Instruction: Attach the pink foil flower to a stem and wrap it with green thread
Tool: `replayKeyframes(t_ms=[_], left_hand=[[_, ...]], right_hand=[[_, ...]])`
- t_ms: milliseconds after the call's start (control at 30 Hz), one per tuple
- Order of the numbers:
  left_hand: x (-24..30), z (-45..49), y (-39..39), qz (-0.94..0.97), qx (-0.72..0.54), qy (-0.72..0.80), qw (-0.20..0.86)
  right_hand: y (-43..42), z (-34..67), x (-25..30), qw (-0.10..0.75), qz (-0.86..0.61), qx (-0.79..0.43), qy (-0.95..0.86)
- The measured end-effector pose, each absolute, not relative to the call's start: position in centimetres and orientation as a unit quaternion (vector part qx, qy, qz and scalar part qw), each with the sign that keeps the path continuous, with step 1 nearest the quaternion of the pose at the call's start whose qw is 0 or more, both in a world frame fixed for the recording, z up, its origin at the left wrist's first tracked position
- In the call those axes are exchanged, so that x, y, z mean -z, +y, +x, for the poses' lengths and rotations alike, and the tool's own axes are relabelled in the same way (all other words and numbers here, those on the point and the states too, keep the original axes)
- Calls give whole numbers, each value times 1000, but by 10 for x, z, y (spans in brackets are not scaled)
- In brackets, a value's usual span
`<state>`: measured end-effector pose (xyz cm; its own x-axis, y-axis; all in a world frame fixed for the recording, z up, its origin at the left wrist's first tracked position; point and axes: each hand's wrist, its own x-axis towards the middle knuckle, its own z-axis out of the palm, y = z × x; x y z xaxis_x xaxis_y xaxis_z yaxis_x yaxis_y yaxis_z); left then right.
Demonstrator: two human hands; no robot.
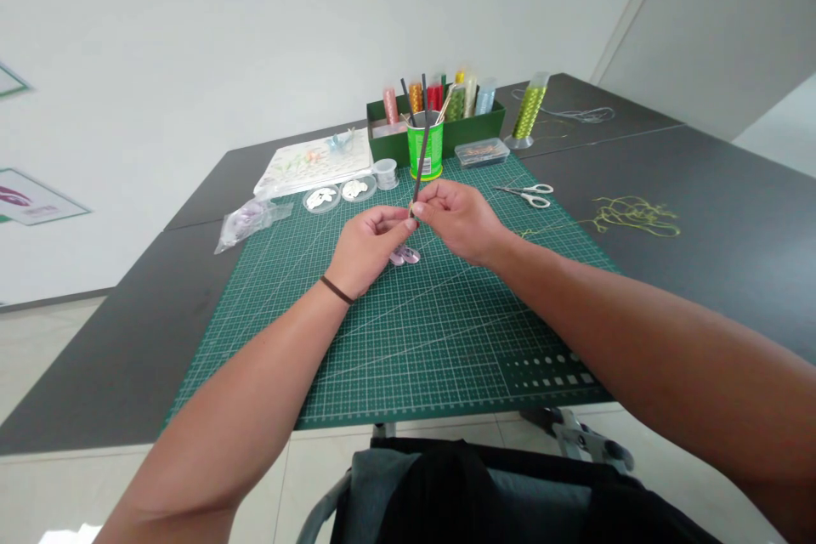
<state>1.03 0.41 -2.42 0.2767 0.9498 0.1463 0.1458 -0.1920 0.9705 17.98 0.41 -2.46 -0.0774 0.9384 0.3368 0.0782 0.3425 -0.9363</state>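
My left hand (pixel 366 248) and my right hand (pixel 460 219) meet above the green cutting mat (pixel 408 331), fingers pinched together. Between them they hold a thin dark stick (pixel 419 163) that rises upward and away from me. A fine thread seems to run from my right hand toward the right across the mat. Just under my hands, small pale purple pieces (pixel 404 255) lie on the mat. A dark band circles my left wrist.
Behind my hands: a green can (pixel 427 151) with sticks, a green box (pixel 439 132) of thread spools, white-handled scissors (pixel 529 194), two small round dishes (pixel 337 194), a clear bag (pixel 246 221), a flat tray (pixel 315 163). A yellow-green spool (pixel 529 112) and loose thread (pixel 634 215) lie right.
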Motion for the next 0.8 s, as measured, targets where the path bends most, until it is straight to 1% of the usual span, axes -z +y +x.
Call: replayKeyframes(t_ms=[100,300,367,567,800], left_hand=[[27,10,5,658,-433,432,440],[16,11,-2,697,-423,481,323],[14,11,-2,696,-422,492,308],[23,9,7,664,-444,470,375],[24,9,8,666,-442,447,401]], right_hand=[[2,179,23,532,-437,-382,-616],[-1,175,26,527,-448,-363,-625],[-1,174,27,526,-451,-353,-629],[-2,177,26,514,-433,-340,-657],[-1,179,25,509,-426,-348,-662]])
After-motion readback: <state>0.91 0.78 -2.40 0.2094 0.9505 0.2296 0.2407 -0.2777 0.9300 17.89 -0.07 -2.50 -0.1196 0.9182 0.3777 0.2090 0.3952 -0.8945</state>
